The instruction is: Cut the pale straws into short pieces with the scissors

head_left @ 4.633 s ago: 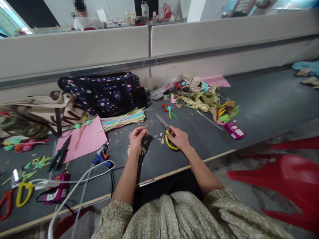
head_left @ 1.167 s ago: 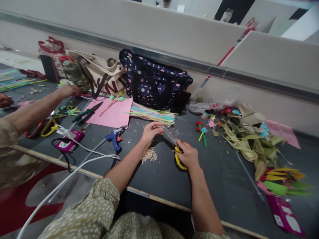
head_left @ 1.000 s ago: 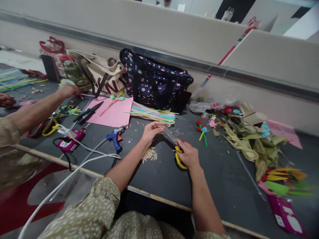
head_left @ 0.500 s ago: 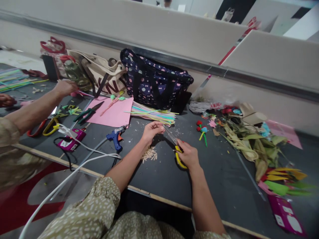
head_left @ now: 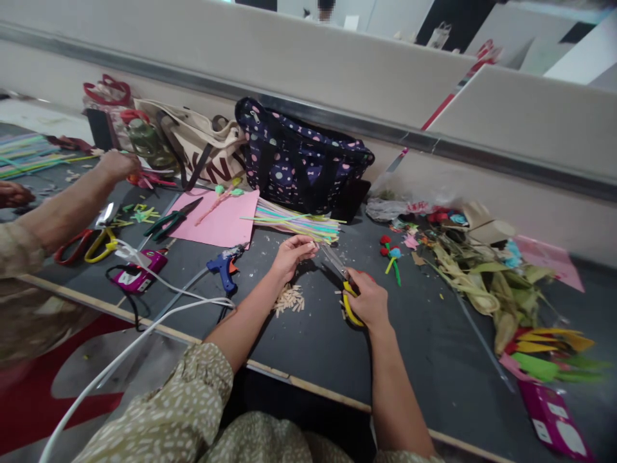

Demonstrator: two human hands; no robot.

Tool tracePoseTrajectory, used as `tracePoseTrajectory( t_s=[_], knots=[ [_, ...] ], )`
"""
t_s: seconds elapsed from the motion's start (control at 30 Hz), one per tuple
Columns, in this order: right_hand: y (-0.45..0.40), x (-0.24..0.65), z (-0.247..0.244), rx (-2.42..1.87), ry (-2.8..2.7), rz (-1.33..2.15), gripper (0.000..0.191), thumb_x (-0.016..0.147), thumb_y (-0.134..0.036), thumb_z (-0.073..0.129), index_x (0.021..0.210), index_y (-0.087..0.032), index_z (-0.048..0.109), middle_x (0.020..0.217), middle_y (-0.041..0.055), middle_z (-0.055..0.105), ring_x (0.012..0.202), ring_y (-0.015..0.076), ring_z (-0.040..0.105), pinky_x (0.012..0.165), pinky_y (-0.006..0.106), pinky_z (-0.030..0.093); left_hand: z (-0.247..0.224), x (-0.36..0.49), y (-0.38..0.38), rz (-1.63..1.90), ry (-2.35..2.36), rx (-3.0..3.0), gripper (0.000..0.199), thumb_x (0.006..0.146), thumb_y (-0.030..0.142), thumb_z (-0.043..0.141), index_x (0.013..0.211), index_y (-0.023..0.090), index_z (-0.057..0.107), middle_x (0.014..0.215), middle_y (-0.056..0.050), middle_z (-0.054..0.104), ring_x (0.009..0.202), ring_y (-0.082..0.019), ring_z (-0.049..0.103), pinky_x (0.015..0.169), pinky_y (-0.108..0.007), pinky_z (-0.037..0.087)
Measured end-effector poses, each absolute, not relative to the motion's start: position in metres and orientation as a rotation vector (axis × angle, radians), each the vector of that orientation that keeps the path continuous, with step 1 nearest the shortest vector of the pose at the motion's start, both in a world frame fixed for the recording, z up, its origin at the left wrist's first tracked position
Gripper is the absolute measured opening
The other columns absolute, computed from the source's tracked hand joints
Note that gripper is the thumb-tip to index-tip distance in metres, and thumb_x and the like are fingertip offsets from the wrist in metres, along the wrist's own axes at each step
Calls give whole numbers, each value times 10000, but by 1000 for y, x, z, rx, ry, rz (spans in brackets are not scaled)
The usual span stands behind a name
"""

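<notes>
My right hand [head_left: 369,297] is closed around the handles of a pair of scissors [head_left: 336,262], one loop yellow and the other mostly covered by my fingers. The blades point up and left toward my left hand [head_left: 295,252]. That hand is pinched shut over the table; a small pale bit shows at the fingertips, too small to name. Below my left wrist lies a pile of short pale sticks [head_left: 290,299]. Several more pale pieces lie beside the scissors' yellow loop.
A blue glue gun [head_left: 223,269] and white cables lie left of my forearm. Beyond are pipe cleaners [head_left: 299,220], pink paper [head_left: 212,225] and a dark patterned bag [head_left: 303,157]. Dried husks [head_left: 486,283] lie right. A co-worker's hand [head_left: 118,166] reaches in from the left.
My right hand and the scissors have shifted slightly right and down, away from my left fingertips. My left hand stays nearly still. The co-worker's hand has moved a little left.
</notes>
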State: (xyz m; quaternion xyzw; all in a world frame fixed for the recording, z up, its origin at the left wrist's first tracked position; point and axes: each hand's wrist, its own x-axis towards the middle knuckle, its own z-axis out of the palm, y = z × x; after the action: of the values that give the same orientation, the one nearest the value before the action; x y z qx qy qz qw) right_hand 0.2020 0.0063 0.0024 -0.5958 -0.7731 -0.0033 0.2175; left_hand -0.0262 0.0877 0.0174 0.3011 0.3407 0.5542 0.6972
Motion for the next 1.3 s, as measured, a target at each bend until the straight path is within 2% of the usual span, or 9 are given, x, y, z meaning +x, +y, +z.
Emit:
tracePoseTrajectory(
  t_s=[0.2,0.47,0.63,0.9,1.07,1.3],
  knots=[
    [6,198,-1,-1610,-2151,-55,458,770,-256,568,1227,-234,568,960,31,679,834,162,625,674,245,457,14,-25,89,1229,742,683,388,578,292,830,898,147,666,728,-7,665,660,-102,628,661,-242,525],
    [4,192,-2,-1635,-2163,-67,441,790,-295,577,1226,-232,567,969,39,675,823,166,622,681,246,446,14,-24,88,1235,736,734,321,578,288,825,810,141,658,684,-4,643,622,-97,605,590,-214,499],
    [5,193,-2,-1646,-2160,-67,459,790,-295,576,1244,-231,558,982,39,678,833,167,623,683,249,450,15,-23,87,1240,731,735,290,594,269,816,812,142,673,698,-10,656,640,-101,611,620,-227,506],
    [5,192,0,-1673,-2152,-101,452,782,-271,588,1232,-225,576,989,28,678,828,150,623,657,236,436,16,-21,87,1252,741,770,334,548,266,840,820,142,691,803,-27,693,669,-108,610,660,-253,506],
    [5,191,0,-1698,-2138,-132,445,788,-273,582,1231,-235,581,988,19,679,818,143,621,651,227,425,15,-20,87,1279,770,774,364,532,277,845,825,137,680,744,-6,670,642,-99,602,642,-244,502],
    [5,192,-1,-1710,-2101,-80,451,792,-259,571,1243,-236,571,1006,19,680,838,145,624,675,226,438,18,-22,87,1267,810,709,393,553,255,832,887,142,658,786,-32,686,701,-131,644,637,-247,518]
  ],
)
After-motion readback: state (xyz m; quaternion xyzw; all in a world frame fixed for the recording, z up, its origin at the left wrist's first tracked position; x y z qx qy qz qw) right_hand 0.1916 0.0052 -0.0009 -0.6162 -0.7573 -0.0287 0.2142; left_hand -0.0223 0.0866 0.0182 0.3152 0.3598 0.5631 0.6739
